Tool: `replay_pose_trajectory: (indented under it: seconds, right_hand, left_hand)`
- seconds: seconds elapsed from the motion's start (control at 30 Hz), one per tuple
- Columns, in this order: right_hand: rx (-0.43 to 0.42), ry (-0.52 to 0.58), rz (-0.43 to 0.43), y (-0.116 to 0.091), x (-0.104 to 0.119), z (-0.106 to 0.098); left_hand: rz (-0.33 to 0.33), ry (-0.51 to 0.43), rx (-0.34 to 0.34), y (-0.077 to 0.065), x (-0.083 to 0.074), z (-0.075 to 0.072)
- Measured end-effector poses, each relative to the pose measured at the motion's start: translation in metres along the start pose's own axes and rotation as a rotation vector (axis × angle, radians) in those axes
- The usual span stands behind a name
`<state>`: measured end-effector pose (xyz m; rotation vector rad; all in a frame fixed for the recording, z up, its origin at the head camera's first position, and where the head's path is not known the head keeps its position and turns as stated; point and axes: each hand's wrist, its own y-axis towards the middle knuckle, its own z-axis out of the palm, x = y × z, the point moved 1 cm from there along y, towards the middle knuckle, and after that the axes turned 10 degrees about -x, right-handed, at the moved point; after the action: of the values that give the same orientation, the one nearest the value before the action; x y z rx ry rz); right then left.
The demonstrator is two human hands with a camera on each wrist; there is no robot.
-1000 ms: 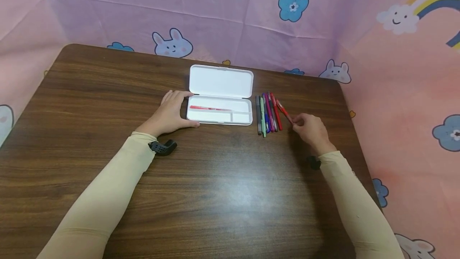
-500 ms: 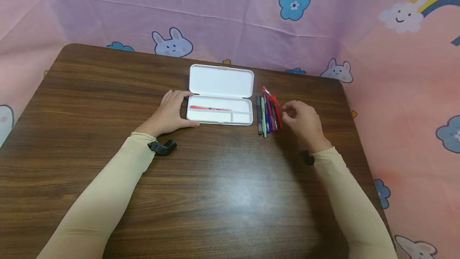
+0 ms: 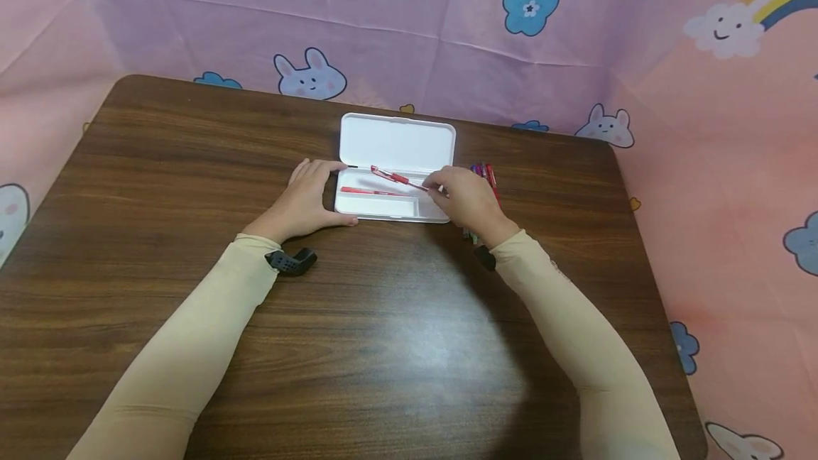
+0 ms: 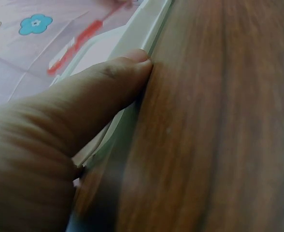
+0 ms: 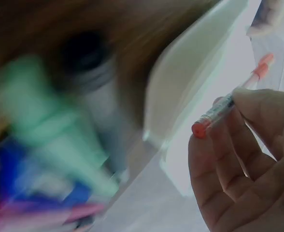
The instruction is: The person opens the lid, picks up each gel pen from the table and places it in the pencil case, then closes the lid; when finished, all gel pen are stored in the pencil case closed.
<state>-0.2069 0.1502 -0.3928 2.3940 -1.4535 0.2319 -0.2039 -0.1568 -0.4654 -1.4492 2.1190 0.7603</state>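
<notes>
A white pencil case [image 3: 397, 142] lies on the table with its lid folded back. My left hand [image 3: 299, 199] holds its left end, thumb along the front edge and fingers by the hinge side; the left wrist view shows the thumb [image 4: 108, 79] pressed to the wall. Inside the case's long compartment rests a red pen [image 3: 367, 191]. Over the case my right hand [image 3: 469, 197] pinches a second red pen [image 3: 399, 178] by one end, tilted, its other end pointing left. In the right wrist view this clear-barrelled pen [image 5: 224, 105] sits between thumb and fingers.
Several pens [image 3: 491, 174] lie to the right of the case, partly hidden under the right hand. A light green pen [image 5: 60, 135] and a grey one [image 5: 101, 96] show blurred among them. The brown table [image 3: 358, 325] meets a patterned cloth [image 3: 396, 13] behind.
My right hand has lifted the red pen from the right side of the pen group and carried it left over the case. My left hand has stayed on the case.
</notes>
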Motion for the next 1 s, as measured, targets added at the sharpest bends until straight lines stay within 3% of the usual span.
replay_pose_trajectory:
  seconds: [0.2,0.33,0.73,1.0]
  right_hand:
    - [0.142,0.008,0.002,0.025,0.014,0.016]
    - [0.193,0.014,0.008,0.035,0.016,0.025]
    - [0.213,0.035,-0.018,0.044,0.015,0.034]
    - [0.213,0.023,-0.089,0.045,0.019,0.034]
  left_hand:
    - [-0.009,-0.001,0.000,-0.001,-0.001,0.000]
    - [-0.013,0.002,0.004,-0.001,0.000,0.001]
    - [-0.013,-0.003,0.002,-0.001,0.001,0.002]
    - [-0.009,-0.002,0.003,0.001,0.001,0.002]
